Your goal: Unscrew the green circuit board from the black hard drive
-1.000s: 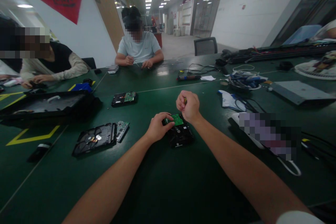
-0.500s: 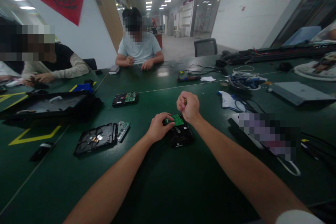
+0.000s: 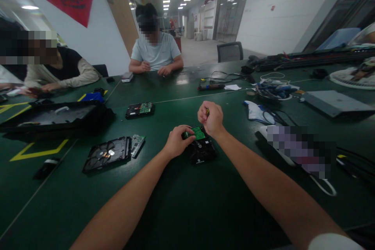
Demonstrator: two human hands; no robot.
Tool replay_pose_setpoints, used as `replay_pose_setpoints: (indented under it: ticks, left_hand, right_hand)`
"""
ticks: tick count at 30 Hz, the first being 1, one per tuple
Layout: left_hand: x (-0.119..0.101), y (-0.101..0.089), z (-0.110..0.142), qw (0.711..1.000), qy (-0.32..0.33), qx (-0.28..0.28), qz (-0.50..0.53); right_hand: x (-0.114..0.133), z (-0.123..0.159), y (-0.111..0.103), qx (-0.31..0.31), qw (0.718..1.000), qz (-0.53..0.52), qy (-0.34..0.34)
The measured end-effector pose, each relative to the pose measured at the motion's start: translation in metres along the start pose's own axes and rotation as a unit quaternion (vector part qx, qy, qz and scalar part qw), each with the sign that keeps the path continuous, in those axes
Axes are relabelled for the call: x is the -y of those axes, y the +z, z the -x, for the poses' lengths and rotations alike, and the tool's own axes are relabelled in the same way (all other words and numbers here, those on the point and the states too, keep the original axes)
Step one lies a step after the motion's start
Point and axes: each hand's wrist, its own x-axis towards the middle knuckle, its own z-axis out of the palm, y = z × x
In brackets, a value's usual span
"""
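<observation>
A black hard drive (image 3: 201,151) with a green circuit board (image 3: 199,133) lies on the table in front of me. My left hand (image 3: 179,140) holds it from the left, thumb and fingers resting over the board's left part. Just above the board's right side, my right hand (image 3: 211,118) is closed in a fist round a screwdriver (image 3: 208,112), its yellow and black handle end showing at the top. The screwdriver's shaft and tip are hidden by the fist, so I cannot tell what the tip touches.
Left of me lie an opened drive casing (image 3: 106,155), a detached board (image 3: 137,145) and another hard drive (image 3: 139,109). A black tray (image 3: 55,117) sits farther left. To the right are a glove (image 3: 254,111), a grey metal box (image 3: 336,103) and cables. A person (image 3: 156,52) sits opposite.
My right fist has turned very slightly on the screwdriver, while my left hand stays on the hard drive. The person at the left has shifted a little.
</observation>
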Motion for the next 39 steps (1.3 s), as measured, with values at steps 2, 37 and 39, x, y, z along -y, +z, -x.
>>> replay_pose_setpoints:
  ticks: [2,37,39]
  left_hand:
    - [-0.0004,-0.0001,-0.0001,1.0,0.0,0.001,-0.001]
    - [0.0004,0.0008,-0.0007,1.0,0.001,0.0,0.005]
    - [0.0003,0.0009,-0.0007,1.0,0.0,-0.001,0.007]
  right_hand:
    - [0.0002,0.0,-0.0002,-0.001,1.0,0.002,-0.001]
    - [0.0015,0.0017,0.0005,0.001,1.0,0.012,-0.004]
    - [0.0017,0.002,0.0005,0.004,1.0,0.012,-0.002]
